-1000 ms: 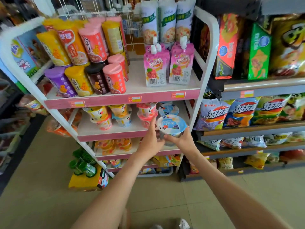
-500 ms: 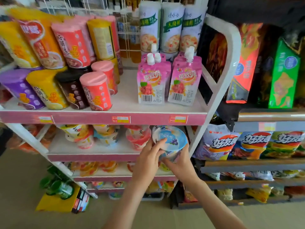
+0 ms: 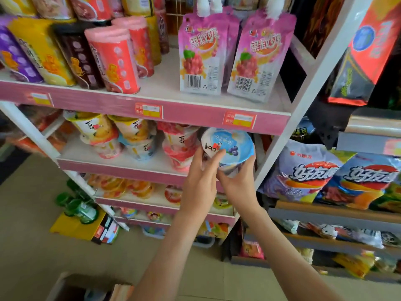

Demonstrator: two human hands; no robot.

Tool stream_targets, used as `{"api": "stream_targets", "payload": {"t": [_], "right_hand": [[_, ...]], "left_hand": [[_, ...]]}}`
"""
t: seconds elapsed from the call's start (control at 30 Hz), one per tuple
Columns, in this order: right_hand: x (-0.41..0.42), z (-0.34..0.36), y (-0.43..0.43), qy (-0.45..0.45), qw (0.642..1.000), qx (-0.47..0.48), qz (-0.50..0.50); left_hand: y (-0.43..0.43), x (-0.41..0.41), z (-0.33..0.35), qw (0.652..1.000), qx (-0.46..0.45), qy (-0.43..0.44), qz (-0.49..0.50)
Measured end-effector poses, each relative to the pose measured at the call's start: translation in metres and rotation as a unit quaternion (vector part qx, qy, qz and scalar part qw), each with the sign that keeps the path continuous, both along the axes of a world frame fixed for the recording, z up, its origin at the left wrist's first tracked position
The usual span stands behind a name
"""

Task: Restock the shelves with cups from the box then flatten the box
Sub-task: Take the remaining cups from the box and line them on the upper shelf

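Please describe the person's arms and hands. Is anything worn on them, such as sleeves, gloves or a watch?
Nothing worn is visible. The left hand and the right hand have no gloves, and I see no rings. The left forearm and the right forearm are bare down to the picture's lower edge: no sleeve, watch or bracelet.

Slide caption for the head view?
Left hand and right hand hold a blue-lidded cup at the second shelf, beside red cups.
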State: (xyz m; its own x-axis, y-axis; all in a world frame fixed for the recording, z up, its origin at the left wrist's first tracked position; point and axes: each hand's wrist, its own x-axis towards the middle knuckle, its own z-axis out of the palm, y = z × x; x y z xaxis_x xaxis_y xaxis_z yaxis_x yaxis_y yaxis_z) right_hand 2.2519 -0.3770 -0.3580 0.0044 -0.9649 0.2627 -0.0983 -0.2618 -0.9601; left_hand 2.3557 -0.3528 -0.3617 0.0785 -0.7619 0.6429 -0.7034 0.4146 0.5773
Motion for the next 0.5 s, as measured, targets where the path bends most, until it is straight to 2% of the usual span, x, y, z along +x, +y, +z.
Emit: {"api": "stream_targets", "payload": {"t": [0.23, 0.4, 0.5], "right_hand": [[0.004, -0.003, -0.026, 0.016, 1.000, -0.004, 0.016], [0.000, -0.013, -0.042, 0.105, 0.994, 0.005, 0.002], [-0.006, -0.023, -0.041, 0.129, 0.991, 0.021, -0.003]], "left_hand": [[-0.026, -0.010, -0.007, 0.999, 0.027, 0.003, 0.025], [-0.041, -0.014, -0.010, 0.999, 0.004, 0.003, 0.048], [-0.043, -0.015, -0.014, 0.998, 0.016, 0.045, 0.044]]}}
